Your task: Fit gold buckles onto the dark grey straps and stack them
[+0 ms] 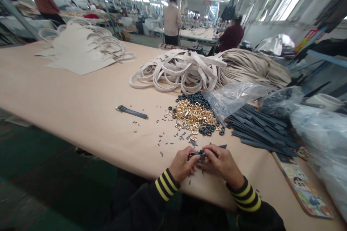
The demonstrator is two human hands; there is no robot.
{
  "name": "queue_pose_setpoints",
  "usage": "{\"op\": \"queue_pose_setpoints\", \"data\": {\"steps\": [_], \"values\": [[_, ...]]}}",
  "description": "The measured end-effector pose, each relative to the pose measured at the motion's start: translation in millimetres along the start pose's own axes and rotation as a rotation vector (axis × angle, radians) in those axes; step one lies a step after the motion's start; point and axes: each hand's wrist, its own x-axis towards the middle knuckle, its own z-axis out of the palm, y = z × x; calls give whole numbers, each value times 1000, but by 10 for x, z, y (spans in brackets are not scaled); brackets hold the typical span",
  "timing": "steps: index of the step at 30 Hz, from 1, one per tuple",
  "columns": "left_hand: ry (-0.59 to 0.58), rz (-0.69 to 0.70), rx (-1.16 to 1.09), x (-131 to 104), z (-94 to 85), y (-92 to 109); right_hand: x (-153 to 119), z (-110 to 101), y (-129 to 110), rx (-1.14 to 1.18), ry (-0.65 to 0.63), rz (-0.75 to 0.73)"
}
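My left hand (183,164) and my right hand (221,163) meet at the near edge of the tan table (67,94), pinching together a dark strap (204,154) with a gold buckle at its left end. Just beyond them lies a heap of gold buckles (191,114) mixed with dark rubber loops (193,98). A finished dark strap with a buckle (132,112) lies alone to the left. A stack of dark straps (260,126) lies to the right.
Small dark offcuts (165,135) are scattered near my hands. White webbing loops (179,70) and beige cords (252,66) pile further back, clear plastic bags (233,97) to the right, a cartoon-printed board (303,187) at the near right. Two people stand in the background.
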Motion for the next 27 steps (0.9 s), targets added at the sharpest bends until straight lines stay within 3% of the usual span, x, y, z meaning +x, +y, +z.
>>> {"op": "queue_pose_setpoints", "data": {"steps": [2, 5, 9, 17, 24, 27], "values": [[7, 16, 3, -4, -7, 3, 23, -80, 8, -154, 77, -162], [8, 23, -5, -5, -17, 28, 53, -90, 28, -285, -78, -324], [-1, 1, -58, -5, -32, 80, 55, 26, 23, -324, -219, -262], [18, -48, -105, 15, -44, 84, 13, -104, -27, -286, -224, -153], [55, -44, -18, 7, -2, 108, 31, 10, -24, -229, -236, -140], [84, -36, 13, 5, 13, 118, 24, -36, -42, -171, -242, -139]]}}
